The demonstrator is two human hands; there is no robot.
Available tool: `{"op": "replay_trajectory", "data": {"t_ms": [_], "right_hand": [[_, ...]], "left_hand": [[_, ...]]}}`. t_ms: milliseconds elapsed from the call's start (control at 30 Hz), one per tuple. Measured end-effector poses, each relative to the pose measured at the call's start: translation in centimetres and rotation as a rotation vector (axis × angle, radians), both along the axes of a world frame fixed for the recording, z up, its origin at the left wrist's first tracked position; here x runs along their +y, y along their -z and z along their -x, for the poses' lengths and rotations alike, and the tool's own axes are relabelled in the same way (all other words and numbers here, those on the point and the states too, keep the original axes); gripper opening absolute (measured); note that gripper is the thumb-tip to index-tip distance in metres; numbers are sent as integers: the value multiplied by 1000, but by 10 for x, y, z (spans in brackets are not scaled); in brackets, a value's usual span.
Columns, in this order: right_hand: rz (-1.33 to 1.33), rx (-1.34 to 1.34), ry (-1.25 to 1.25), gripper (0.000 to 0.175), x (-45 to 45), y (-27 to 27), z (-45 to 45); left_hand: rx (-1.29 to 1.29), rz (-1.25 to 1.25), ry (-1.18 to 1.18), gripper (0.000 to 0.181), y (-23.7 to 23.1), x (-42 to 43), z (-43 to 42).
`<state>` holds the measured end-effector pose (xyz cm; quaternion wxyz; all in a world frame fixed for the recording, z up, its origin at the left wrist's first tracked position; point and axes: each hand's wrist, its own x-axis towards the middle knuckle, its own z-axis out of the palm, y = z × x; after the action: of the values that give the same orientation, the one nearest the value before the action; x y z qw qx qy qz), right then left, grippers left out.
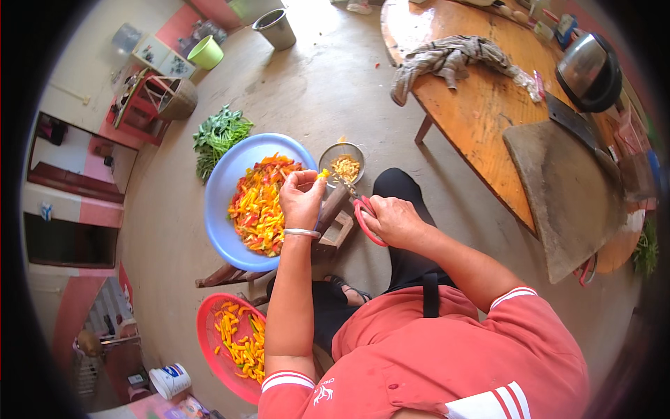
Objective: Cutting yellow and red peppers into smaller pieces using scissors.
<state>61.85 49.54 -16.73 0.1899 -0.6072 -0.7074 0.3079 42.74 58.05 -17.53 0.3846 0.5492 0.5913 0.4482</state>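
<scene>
Between the thumb and fingers of my left hand (302,200) is a small yellow pepper piece (324,173), held by the blue basin's right rim. My right hand (395,221) grips the red handles of a pair of scissors (366,214), whose blades point at the pepper. The blue plastic basin (215,209) holds a heap of cut red, orange and yellow peppers (261,207). Just beyond the blades, a round metal strainer (361,152) contains pale yellow bits (345,167). Whole yellow peppers (238,335) lie in a red plastic basket (209,343) at lower left.
A bunch of leafy greens (222,136) lies on the floor behind the basin. To the right stands a wooden table (471,120) with a cloth (450,60), an electric kettle (589,73), a cleaver (581,131) and a cutting board (565,194). A wooden stool (337,228) is near my knees.
</scene>
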Motion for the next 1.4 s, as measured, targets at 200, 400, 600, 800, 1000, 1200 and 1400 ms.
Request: {"op": "replay_trajectory", "data": {"t_ms": [200,400,600,800,1000,1200,1400], "right_hand": [[56,114,157,45,-3,2,-25],[-33,83,-26,48,-5,-11,-6],[-106,-26,-237,53,7,-15,30],[7,-63,-351,56,10,-27,68],[-59,-131,-428,50,9,-21,98],[-112,-146,-487,46,13,-19,115],[-17,-130,-456,45,21,-6,125]], "left_hand": [[-681,253,34,20,1,2,-22],[-1195,557,-29,22,-14,-27,-6],[-1062,310,-186,22,-8,-59,27],[-1077,223,-312,20,-1,-86,51],[-968,184,-375,20,0,-92,84],[-900,218,-381,19,4,-93,108],[-1091,314,-400,21,18,-88,122]]}}
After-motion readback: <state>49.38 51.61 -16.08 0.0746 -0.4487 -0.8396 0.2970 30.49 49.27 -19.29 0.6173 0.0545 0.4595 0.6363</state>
